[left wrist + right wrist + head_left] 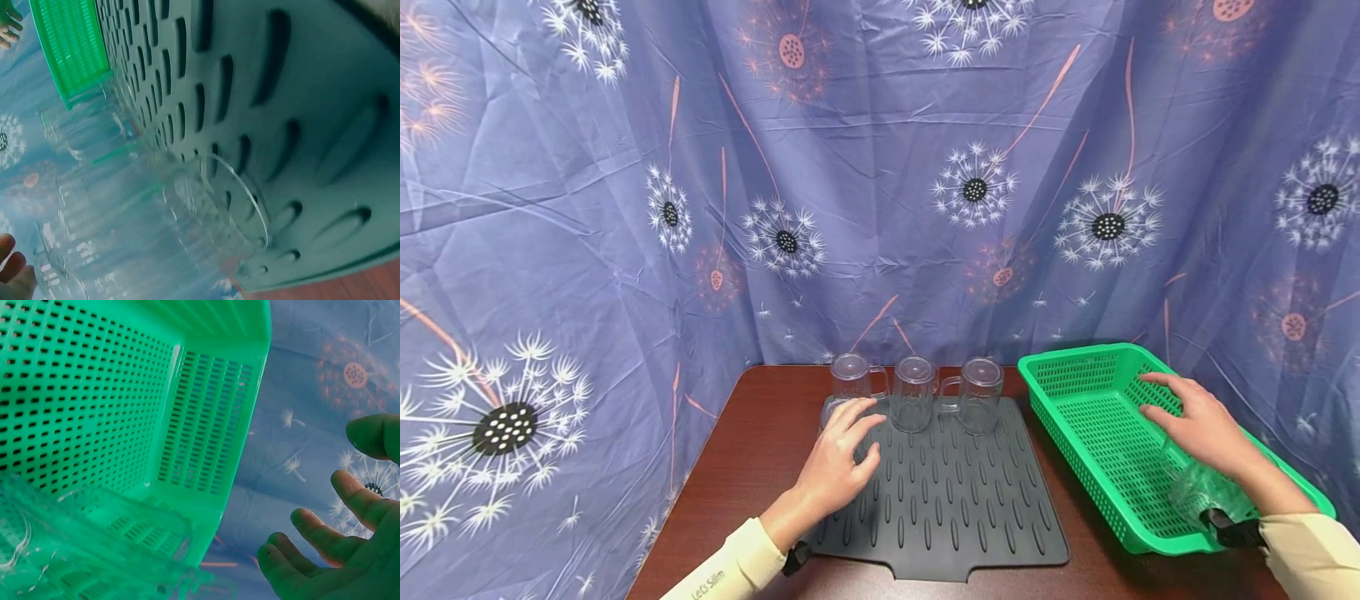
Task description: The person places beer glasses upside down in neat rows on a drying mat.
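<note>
Three clear glass mugs stand upside down along the back of a dark grey drying mat: a left mug (851, 379), a middle mug (913, 396) and a right mug (981, 396). My left hand (838, 458) is held over the mat's left side, fingers loosely bent and holding nothing. Its fingertips overlap the left mug in the head view; in the left wrist view they show beside the base of a mug (94, 219). My right hand (1206, 421) hovers over the green basket (1075, 450), thumb and fingers spread apart. Below it, clear glassware (125, 531) lies in the basket, partly hidden by the forearm.
The ridged drying mat (955, 500) lies on a brown wooden table (737, 450), its spout tab at the near edge. The basket stands at the mat's right. A blue curtain (880, 250) with dandelion prints hangs right behind the table and along its left side.
</note>
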Available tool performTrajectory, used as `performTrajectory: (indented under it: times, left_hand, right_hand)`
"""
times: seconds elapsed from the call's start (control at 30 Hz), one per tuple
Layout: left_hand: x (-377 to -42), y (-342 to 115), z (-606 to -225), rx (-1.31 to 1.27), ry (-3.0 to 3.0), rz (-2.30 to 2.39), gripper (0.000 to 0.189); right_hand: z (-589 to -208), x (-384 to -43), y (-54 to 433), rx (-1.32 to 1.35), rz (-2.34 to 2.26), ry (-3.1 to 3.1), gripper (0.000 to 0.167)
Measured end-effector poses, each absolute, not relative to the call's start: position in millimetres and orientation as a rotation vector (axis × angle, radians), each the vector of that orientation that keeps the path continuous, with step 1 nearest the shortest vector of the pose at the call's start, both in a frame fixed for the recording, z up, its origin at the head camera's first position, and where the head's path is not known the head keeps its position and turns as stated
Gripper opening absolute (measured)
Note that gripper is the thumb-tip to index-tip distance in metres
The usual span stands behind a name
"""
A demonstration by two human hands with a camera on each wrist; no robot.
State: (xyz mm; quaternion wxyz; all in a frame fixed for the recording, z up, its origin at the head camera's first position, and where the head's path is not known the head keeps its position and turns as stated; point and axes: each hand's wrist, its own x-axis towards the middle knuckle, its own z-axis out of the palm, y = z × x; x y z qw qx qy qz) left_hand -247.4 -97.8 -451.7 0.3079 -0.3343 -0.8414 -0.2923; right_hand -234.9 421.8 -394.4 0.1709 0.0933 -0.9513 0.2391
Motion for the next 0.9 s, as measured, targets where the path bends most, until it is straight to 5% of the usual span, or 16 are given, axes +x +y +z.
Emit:
performTrajectory:
  times: [0.9]
  left_hand:
    - [-222,-59,-470,-1.139,-2.607,-0.725,0.05]
  right_hand:
    - [-406,-231,462,0.195,0.505,-2.762,0.048]
